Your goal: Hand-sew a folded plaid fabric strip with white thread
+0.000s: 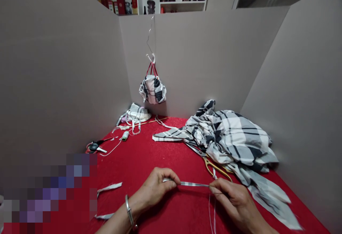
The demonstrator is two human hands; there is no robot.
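A narrow plaid fabric strip (pixel 192 183) is stretched taut between my two hands above the red cloth. My left hand (pixel 161 186), with a silver bangle at its wrist, pinches one end. Thumb and fingers of my right hand (pixel 231 195) are closed on the other end. A thin dark line, maybe a needle, shows at the right fingertips. White thread (pixel 210 209) hangs down from there. Just beyond my right hand lie gold-handled scissors (pixel 211 164), their blades partly under a heap of black-and-white plaid fabric (pixel 235 138).
A small plaid bag (pixel 152 89) hangs by red straps from a hook on the back panel. At the left lie small scissors (pixel 93 146), a thread spool (pixel 125 136) and a plaid pouch (pixel 137 113). Grey panels (pixel 301 102) enclose the red cloth (pixel 149 155).
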